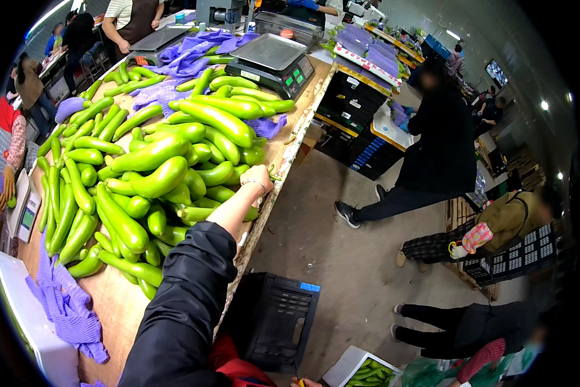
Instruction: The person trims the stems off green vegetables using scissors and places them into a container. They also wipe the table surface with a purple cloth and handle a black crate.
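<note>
My left hand [258, 180] is curled into a fist at the table's right edge, with a bracelet at the wrist. A thin green stem piece [274, 174] sticks out beside its fingers; the rest of its grip is hidden. Beside the hand, a large heap of long light-green eggplants [164, 169] covers much of the wooden table [108, 309]. At the bottom edge, my right hand [310, 382] is partly cut off by the frame. It holds a thin dark-bladed tool with a yellow handle [300, 381].
Purple foam net sleeves [70, 309] lie around the heap. A digital scale [275, 65] stands at the far end, another [26, 208] at the left. A white foam box [33, 319] is at lower left. Below the table edge is a black crate [280, 319]. Several people stand around.
</note>
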Tool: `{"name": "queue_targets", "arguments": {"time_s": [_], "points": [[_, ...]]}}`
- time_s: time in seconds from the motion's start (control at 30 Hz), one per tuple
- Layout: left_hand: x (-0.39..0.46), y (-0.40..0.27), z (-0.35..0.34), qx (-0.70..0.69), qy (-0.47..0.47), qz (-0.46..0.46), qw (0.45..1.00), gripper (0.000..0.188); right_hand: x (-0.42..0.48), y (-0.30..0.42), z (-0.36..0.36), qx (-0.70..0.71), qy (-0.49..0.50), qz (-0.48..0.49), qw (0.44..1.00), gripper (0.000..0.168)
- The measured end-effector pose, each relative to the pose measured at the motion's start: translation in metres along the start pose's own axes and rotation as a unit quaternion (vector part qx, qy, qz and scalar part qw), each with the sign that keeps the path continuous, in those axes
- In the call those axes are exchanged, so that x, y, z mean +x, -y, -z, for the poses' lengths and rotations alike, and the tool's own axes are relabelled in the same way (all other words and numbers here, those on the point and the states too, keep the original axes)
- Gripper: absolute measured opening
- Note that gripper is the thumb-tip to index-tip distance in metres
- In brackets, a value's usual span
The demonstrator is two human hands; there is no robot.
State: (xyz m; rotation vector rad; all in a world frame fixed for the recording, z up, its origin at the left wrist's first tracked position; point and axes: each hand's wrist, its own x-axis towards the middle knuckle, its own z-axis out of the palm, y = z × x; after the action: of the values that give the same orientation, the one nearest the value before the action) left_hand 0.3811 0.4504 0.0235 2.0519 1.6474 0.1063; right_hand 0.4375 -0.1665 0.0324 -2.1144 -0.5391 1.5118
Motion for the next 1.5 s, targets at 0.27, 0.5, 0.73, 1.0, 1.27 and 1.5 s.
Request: {"name": "queue_targets", "arguments": {"time_s": [0.27, 0.5, 0.73, 1.0, 1.27, 1.5], "points": [[0.061, -0.044, 0.006, -0.134, -0.143, -0.044, 0.98, 0.031, -0.013, 0.003, -0.001, -0.022, -0.041, 0.009, 0.999, 0.021], [0.138, -0.037, -0.013, -0.155, -0.121, -0.056, 0.979, 0.022, -0.004, 0.021, 0.0, -0.029, -0.07, -0.056, 0.996, 0.02], [0.149, -0.042, -0.017, -0.109, -0.094, -0.026, 0.989, 0.024, -0.001, 0.035, 0.001, -0.044, -0.077, -0.061, 0.994, 0.019], [0.102, -0.042, 0.004, -0.125, -0.103, -0.005, 0.987, 0.03, -0.007, 0.005, 0.011, -0.048, -0.058, -0.008, 0.997, 0.019], [-0.096, -0.146, 0.031, -0.317, 0.067, -0.229, 0.918, 0.02, -0.034, -0.124, 0.021, 0.061, -0.056, -0.033, 0.996, 0.048], [-0.333, -0.129, -0.173, -0.363, 0.538, -0.023, 0.76, 0.013, -0.106, -0.185, 0.046, 0.128, -0.178, -0.045, 0.975, 0.053]]}}
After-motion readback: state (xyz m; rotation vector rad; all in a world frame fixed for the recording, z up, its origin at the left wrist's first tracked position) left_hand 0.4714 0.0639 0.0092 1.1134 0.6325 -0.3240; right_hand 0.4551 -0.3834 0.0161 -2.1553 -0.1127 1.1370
